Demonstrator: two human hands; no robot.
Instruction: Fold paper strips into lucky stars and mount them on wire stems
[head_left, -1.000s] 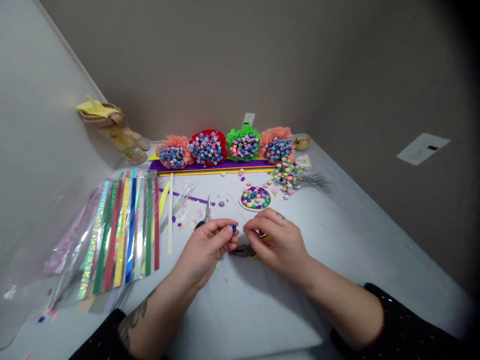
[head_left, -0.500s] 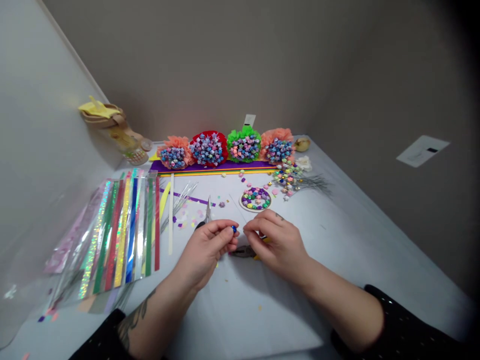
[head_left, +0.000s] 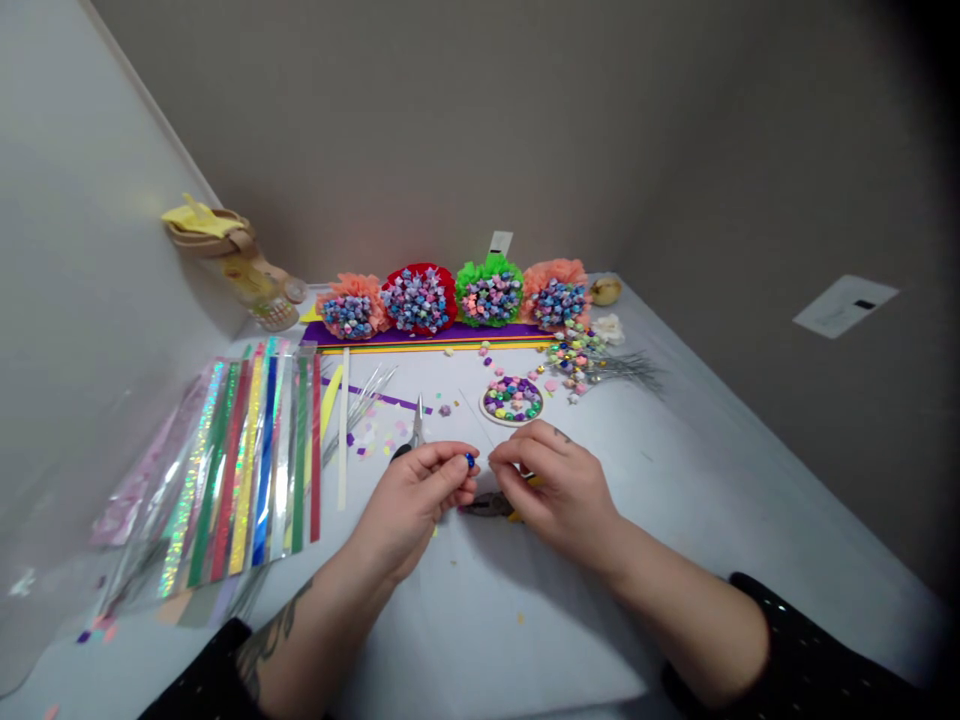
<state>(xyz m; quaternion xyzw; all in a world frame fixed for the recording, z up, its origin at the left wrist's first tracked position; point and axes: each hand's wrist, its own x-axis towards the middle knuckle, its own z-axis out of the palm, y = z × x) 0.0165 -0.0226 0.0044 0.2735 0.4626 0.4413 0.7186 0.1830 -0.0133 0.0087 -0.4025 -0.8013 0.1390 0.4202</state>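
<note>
White surface (head_left: 480,640): small blue bead (head_left: 469,460) clamped in the left hand's (head_left: 412,505) fingers (head_left: 450,465), at the right hand's (head_left: 559,490) nine o'clock. Right fingers (head_left: 517,450) curled, hold unclear. Bead could be lost among paper stars (head_left: 512,398) if the pinch slackens.

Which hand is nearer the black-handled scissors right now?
Left. The left hand sits just in front of the black-handled steel scissors, by their handles; the right hand is farther away, off to their right.

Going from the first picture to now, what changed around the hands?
Very little: the right hand eased slightly away from the small blue piece, and the view drifted a touch. The left hand still pinches that piece; the pliers and star-filled hoop stayed put.
</note>
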